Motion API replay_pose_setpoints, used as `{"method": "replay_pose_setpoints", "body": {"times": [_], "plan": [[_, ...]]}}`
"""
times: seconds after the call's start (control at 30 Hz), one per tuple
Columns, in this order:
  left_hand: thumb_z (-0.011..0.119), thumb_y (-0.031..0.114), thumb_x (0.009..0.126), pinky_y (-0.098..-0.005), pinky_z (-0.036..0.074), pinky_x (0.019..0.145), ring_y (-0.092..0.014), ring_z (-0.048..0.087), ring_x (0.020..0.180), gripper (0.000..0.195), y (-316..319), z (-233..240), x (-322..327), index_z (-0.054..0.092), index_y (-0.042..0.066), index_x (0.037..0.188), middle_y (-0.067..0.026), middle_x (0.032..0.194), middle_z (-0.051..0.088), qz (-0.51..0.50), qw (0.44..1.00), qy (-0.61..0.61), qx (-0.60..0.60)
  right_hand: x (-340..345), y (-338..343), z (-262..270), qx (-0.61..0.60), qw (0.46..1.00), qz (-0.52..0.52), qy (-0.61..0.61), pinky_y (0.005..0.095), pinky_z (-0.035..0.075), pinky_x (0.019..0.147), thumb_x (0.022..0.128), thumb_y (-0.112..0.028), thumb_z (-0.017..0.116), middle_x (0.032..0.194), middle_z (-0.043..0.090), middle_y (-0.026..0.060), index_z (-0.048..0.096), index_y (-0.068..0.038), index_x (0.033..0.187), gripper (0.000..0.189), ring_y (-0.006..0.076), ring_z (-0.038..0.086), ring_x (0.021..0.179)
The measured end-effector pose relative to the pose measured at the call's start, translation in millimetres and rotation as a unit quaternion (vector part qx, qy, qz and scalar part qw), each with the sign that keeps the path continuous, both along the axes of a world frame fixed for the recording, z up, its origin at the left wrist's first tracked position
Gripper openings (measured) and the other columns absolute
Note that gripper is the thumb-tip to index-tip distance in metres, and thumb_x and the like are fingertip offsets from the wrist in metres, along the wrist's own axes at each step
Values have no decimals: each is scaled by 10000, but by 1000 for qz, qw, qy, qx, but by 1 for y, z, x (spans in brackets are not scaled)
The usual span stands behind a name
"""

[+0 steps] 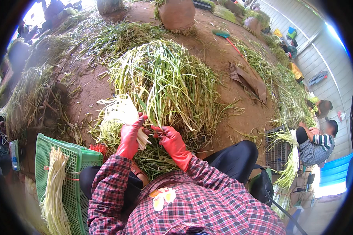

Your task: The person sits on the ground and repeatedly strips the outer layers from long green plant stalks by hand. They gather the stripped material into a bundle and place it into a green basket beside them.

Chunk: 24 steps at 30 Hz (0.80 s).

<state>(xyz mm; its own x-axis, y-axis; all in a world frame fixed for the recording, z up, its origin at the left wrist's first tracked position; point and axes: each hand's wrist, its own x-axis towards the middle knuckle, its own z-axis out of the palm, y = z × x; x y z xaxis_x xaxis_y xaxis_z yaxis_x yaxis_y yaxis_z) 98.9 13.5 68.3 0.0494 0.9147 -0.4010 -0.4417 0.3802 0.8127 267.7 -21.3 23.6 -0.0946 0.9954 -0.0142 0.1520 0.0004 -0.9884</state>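
Observation:
My left hand [130, 137], in a red rubber glove, is closed around a bundle of pale, whitish stalks [120, 112] whose cut ends stick out below the fingers. Close to its right, my right hand [173, 141], gloved alike, pinches the base of a few long green leafy stalks [159, 88] with its fingertips. These stalks reach up over a big heap of green and yellowing leaves [191, 85] in front of me. Loose pale green trimmings [106, 130] lie left of the bundle. The exact plant kind cannot be told.
A tied bundle of pale stalks [55, 188] rests on a green plastic crate [85, 158] at left. Red ties [98, 149] hang near it. A red-handled broom [234, 46] and a brown cloth [248, 80] lie beyond the heap. Another person [316, 145] sits at right by a dark crate [276, 148].

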Motion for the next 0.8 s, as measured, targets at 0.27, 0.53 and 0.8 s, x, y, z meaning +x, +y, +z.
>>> {"method": "replay_pose_setpoints", "body": {"times": [0.27, 0.53, 0.8], "plan": [[647, 199, 873, -266, 473, 481, -131, 586, 544, 212, 1, -13, 2, 607, 13, 968, -51, 717, 627, -29, 999, 25, -11, -6, 0, -5, 12, 998, 20, -53, 211, 466, 662, 885, 2, 509, 966, 662, 21, 645, -42, 1154, 305, 82, 611, 812], [630, 206, 864, -270, 478, 510, -148, 595, 576, 212, -5, -16, 4, 592, 14, 945, -68, 710, 609, 18, 998, 62, -18, -15, -4, -1, 6, 1000, -20, 17, 263, 512, 764, 860, 59, 471, 1000, 676, 132, 637, -25, 1124, 323, 183, 676, 837], [610, 231, 879, -282, 465, 513, -125, 548, 565, 204, -3, -19, 3, 591, 41, 951, -26, 681, 556, 20, 990, -112, -82, -25, -3, 5, 42, 999, 8, -27, 250, 500, 626, 929, -37, 470, 971, 697, 77, 622, -28, 1133, 254, 129, 662, 803]]}}
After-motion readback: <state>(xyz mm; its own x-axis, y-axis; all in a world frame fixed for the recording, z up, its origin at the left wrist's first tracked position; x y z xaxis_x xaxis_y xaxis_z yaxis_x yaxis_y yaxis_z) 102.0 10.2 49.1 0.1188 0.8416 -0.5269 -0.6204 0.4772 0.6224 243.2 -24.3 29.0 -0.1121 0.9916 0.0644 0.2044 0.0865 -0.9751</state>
